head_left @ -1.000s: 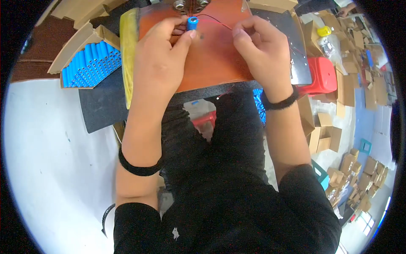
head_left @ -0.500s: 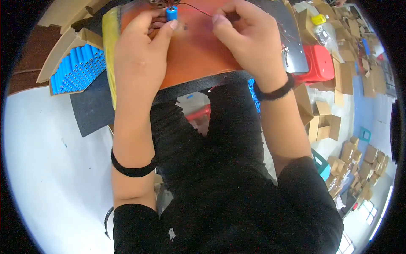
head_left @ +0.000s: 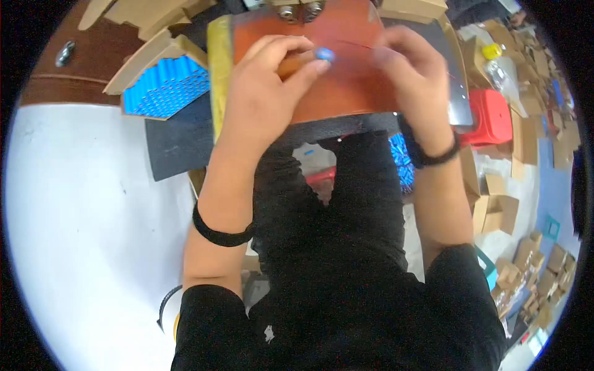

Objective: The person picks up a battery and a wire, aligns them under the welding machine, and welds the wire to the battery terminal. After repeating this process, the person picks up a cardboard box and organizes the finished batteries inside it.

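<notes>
My left hand [head_left: 266, 86] pinches a small blue cylindrical battery cell [head_left: 324, 54] between thumb and fingers, above an orange-red mat [head_left: 346, 93]. The cell is blurred, with one end turned up. A thin red wire [head_left: 356, 44] runs from near the cell toward my right hand [head_left: 414, 77]. My right hand's thumb and fingers are closed around the wire's far part, smeared by motion. Beyond the hands, two round metal posts [head_left: 301, 12] of a machine stand at the mat's far edge, apart from the cell.
To the left stands an open cardboard box [head_left: 145, 55] packed with blue cells [head_left: 166, 88]. More blue cells [head_left: 401, 162] lie below the table's edge beside my right forearm. A red plastic stool [head_left: 492, 117] is at the right, with cardboard boxes [head_left: 500, 210] beyond it.
My left hand has drawn the cell away from the metal posts and tilted it. My right hand has stayed on the wire. The whole view has shifted, so the scene sits further right.
</notes>
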`<control>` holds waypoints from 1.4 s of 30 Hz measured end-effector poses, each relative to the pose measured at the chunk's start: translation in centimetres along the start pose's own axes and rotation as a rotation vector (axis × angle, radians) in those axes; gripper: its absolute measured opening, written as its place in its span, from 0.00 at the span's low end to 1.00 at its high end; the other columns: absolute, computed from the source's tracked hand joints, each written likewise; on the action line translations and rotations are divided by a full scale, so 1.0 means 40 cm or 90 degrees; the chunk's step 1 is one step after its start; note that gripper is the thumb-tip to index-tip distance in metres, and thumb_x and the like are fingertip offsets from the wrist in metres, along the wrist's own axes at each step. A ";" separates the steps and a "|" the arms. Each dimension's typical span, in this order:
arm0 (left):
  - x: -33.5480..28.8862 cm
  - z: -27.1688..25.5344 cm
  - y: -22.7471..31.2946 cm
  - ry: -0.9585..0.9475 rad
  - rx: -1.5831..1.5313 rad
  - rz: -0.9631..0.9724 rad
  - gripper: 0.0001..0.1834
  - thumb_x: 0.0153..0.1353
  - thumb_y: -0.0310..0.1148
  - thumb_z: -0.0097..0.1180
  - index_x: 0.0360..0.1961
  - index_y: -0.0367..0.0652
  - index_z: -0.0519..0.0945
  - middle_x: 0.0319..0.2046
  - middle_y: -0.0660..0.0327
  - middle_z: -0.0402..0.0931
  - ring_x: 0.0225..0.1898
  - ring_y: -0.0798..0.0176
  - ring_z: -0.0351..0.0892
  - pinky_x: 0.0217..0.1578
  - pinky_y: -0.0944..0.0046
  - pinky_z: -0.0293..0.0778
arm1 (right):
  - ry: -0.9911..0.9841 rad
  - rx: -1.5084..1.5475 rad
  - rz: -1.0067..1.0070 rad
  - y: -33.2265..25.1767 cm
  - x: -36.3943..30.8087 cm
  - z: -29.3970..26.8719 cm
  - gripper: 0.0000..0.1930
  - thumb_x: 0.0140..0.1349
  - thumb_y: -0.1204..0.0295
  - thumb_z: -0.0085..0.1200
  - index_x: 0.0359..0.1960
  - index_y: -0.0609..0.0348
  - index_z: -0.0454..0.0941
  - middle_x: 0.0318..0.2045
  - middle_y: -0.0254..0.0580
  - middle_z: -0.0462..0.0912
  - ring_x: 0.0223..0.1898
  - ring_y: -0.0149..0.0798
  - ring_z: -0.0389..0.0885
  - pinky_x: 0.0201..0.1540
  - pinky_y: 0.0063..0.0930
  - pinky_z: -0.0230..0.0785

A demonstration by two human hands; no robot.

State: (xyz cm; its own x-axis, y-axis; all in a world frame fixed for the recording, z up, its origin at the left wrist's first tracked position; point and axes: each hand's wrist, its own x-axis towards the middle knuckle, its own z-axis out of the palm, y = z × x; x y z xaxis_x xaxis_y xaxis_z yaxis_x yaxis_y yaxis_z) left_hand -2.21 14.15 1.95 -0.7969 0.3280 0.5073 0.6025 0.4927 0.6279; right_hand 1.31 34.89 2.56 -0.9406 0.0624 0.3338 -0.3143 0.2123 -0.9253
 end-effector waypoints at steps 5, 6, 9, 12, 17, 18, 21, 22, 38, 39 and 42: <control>-0.037 -0.205 -0.110 0.093 0.289 0.018 0.13 0.57 0.39 0.63 0.41 0.46 0.83 0.42 0.59 0.79 0.46 0.54 0.77 0.48 0.57 0.69 | 0.088 -0.028 -0.025 -0.047 -0.114 -0.157 0.03 0.60 0.78 0.50 0.32 0.64 0.75 0.29 0.32 0.75 0.32 0.24 0.71 0.36 0.18 0.62; -0.032 -0.261 -0.148 0.067 0.447 -0.003 0.15 0.57 0.40 0.63 0.44 0.48 0.83 0.45 0.61 0.79 0.48 0.55 0.75 0.50 0.55 0.66 | 0.090 -0.057 -0.026 -0.049 -0.142 -0.198 0.03 0.60 0.79 0.48 0.32 0.64 0.75 0.30 0.33 0.75 0.33 0.25 0.71 0.37 0.18 0.61; -0.033 -0.339 -0.227 -0.069 0.660 0.002 0.20 0.56 0.44 0.63 0.49 0.52 0.81 0.50 0.64 0.76 0.53 0.56 0.71 0.53 0.51 0.61 | 0.147 -0.029 0.066 -0.013 -0.256 -0.312 0.03 0.60 0.79 0.47 0.32 0.64 0.73 0.30 0.33 0.74 0.33 0.25 0.70 0.38 0.19 0.61; -0.023 -0.334 -0.242 -0.093 0.685 0.017 0.24 0.54 0.47 0.63 0.52 0.54 0.80 0.51 0.65 0.74 0.54 0.57 0.71 0.52 0.48 0.61 | 0.138 -0.106 0.175 0.065 -0.366 -0.390 0.04 0.62 0.77 0.44 0.34 0.62 0.71 0.30 0.32 0.71 0.35 0.28 0.68 0.42 0.22 0.60; -0.008 -0.319 -0.269 -0.075 0.685 0.025 0.24 0.53 0.48 0.64 0.51 0.56 0.80 0.49 0.64 0.74 0.53 0.56 0.71 0.51 0.49 0.63 | 0.167 -0.117 0.281 0.200 -0.468 -0.430 0.03 0.62 0.76 0.46 0.30 0.59 0.72 0.28 0.28 0.71 0.32 0.25 0.67 0.38 0.19 0.59; -0.006 -0.319 -0.272 -0.081 0.674 0.010 0.23 0.53 0.48 0.64 0.51 0.56 0.81 0.48 0.64 0.74 0.52 0.55 0.71 0.50 0.50 0.63 | 0.175 -0.074 0.297 0.232 -0.482 -0.444 0.03 0.62 0.77 0.48 0.31 0.61 0.73 0.28 0.29 0.73 0.31 0.24 0.69 0.37 0.18 0.60; -0.004 -0.317 -0.251 -0.081 0.665 0.015 0.23 0.52 0.47 0.65 0.50 0.55 0.81 0.48 0.64 0.74 0.52 0.55 0.72 0.49 0.51 0.64 | 0.187 -0.104 0.337 0.267 -0.523 -0.475 0.04 0.63 0.76 0.48 0.31 0.61 0.73 0.27 0.28 0.72 0.29 0.23 0.68 0.34 0.17 0.60; -0.008 -0.320 -0.247 -0.083 0.666 0.018 0.23 0.52 0.47 0.65 0.50 0.55 0.81 0.48 0.64 0.74 0.52 0.55 0.72 0.49 0.51 0.64 | 0.195 -0.111 0.358 0.285 -0.540 -0.483 0.04 0.63 0.75 0.48 0.31 0.61 0.73 0.26 0.27 0.72 0.28 0.23 0.68 0.32 0.17 0.59; -0.030 -0.386 -0.195 0.025 0.463 0.173 0.09 0.58 0.28 0.60 0.40 0.40 0.83 0.39 0.53 0.83 0.40 0.50 0.82 0.45 0.56 0.75 | 0.262 -0.380 0.508 0.589 -0.757 -0.505 0.15 0.59 0.63 0.53 0.34 0.65 0.81 0.28 0.50 0.83 0.33 0.40 0.81 0.41 0.33 0.72; -0.052 -0.387 -0.176 0.057 0.410 0.134 0.10 0.57 0.26 0.60 0.41 0.40 0.83 0.41 0.54 0.82 0.43 0.51 0.81 0.48 0.56 0.73 | 0.252 -0.404 0.536 0.590 -0.746 -0.493 0.14 0.58 0.64 0.53 0.34 0.66 0.80 0.29 0.52 0.83 0.34 0.44 0.82 0.42 0.34 0.71; -0.101 -0.290 -0.098 0.063 0.405 0.125 0.14 0.55 0.25 0.61 0.44 0.41 0.81 0.43 0.56 0.81 0.47 0.53 0.78 0.52 0.56 0.67 | 0.292 -0.503 0.520 0.616 -0.781 -0.537 0.13 0.58 0.67 0.56 0.39 0.65 0.78 0.36 0.52 0.83 0.40 0.49 0.81 0.45 0.34 0.72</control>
State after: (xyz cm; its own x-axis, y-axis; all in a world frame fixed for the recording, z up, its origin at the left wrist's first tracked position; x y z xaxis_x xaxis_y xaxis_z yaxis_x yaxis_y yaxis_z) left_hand -0.85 1.56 4.29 -0.6489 0.4001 0.6472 0.5688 0.8200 0.0633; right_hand 25.73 59.12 -26.81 -0.6422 0.7583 -0.1126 0.6609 0.4732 -0.5825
